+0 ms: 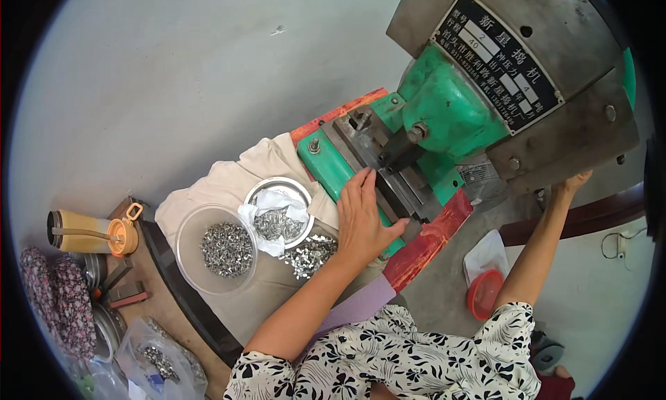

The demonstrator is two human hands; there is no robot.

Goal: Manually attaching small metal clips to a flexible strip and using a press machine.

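A green punch press (454,112) stands before me with a dark steel die block (388,167) on its bed. My left hand (364,216) rests at the near-left edge of the die, fingers stretched toward the punch and thumb spread apart. Whether a small part lies under its fingertips is hidden. Off to the right, my right hand (574,182) is raised beside the press's lower housing, its fingers mostly out of sight. Left of the press sit a clear plastic tub (216,278) of small metal pieces, a steel bowl (309,195) holding thin metal pieces on white paper, and a loose pile of shiny metal bits (310,256).
Beige cloth (229,174) lies under the containers. On a wooden surface at left are a yellow bottle (83,230), a patterned fabric bundle (59,296) and a plastic bag (156,358) with metal pieces. A red basin (484,294) is on the floor at right.
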